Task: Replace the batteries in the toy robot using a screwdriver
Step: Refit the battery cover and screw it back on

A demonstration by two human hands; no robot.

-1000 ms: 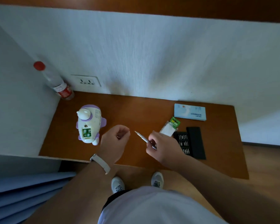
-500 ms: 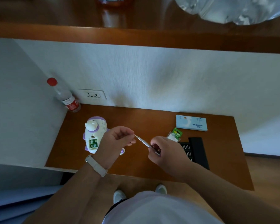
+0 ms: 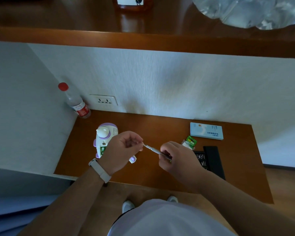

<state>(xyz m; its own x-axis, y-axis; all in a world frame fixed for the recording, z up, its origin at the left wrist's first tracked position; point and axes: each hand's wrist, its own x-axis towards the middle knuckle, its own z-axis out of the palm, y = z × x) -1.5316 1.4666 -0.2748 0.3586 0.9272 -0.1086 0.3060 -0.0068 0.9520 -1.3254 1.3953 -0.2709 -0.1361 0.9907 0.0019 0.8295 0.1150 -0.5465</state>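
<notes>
A white and purple toy robot point(image 3: 104, 138) lies on the brown table point(image 3: 162, 126), partly hidden behind my left hand. My right hand point(image 3: 175, 157) grips a thin silver screwdriver point(image 3: 154, 149) by its handle, the shaft pointing left. My left hand point(image 3: 124, 149) pinches the screwdriver's tip with thumb and fingers; whether a bit sits there is too small to tell. A green battery pack point(image 3: 189, 142) lies right of my hands.
An open black bit case point(image 3: 211, 159) lies by my right wrist. Behind it sits a light blue box point(image 3: 206, 131). A red-capped bottle point(image 3: 74, 102) stands in the back left corner beside a wall socket point(image 3: 103, 100). A wooden shelf point(image 3: 143, 40) overhangs above.
My left hand rose from beside the robot and closed its fingers on the screwdriver's tip. The camera tilted up, bringing the upper shelf into view.
</notes>
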